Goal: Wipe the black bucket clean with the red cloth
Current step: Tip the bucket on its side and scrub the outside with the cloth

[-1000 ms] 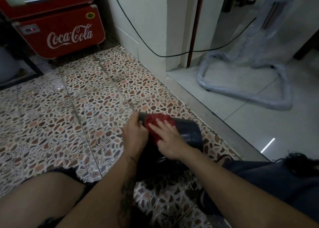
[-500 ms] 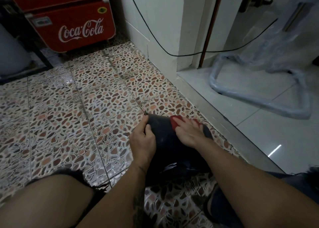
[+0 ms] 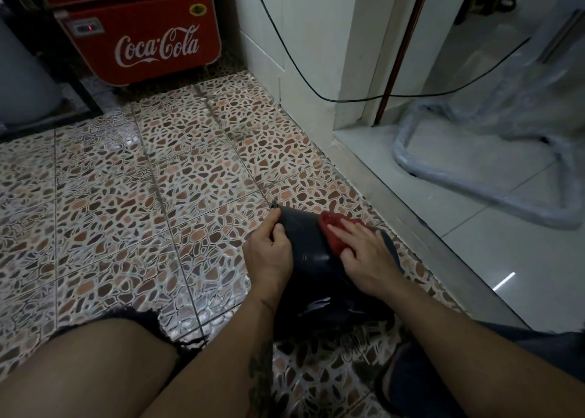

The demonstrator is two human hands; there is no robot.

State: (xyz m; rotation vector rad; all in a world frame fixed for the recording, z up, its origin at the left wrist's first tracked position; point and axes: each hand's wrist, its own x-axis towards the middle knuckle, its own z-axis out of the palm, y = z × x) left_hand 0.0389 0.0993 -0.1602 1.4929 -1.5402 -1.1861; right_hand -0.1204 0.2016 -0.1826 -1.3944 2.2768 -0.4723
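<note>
Both hands are engaged at lower centre of the frame. Left hand [image 3: 269, 253] is clenched on the left edge of the black bucket [image 3: 300, 243], steadying it. Right hand [image 3: 364, 253] lies flat, fingers extended, pressing the red cloth [image 3: 330, 227] against the bucket's upper surface near its right edge. The bucket rests on its side on the patterned tile floor [image 3: 126, 212], between the person's legs, close to the grey threshold at right. Lighting is dim, and whether the cloth is on the outer wall or the base is not certain.

Assessment: the wiping step is in progress on the outside. The next move likely calls for sustained pressure while sweeping the cloth across unwiped areas, then rotating the bucket with the left hand to expose a fresh face.
</note>
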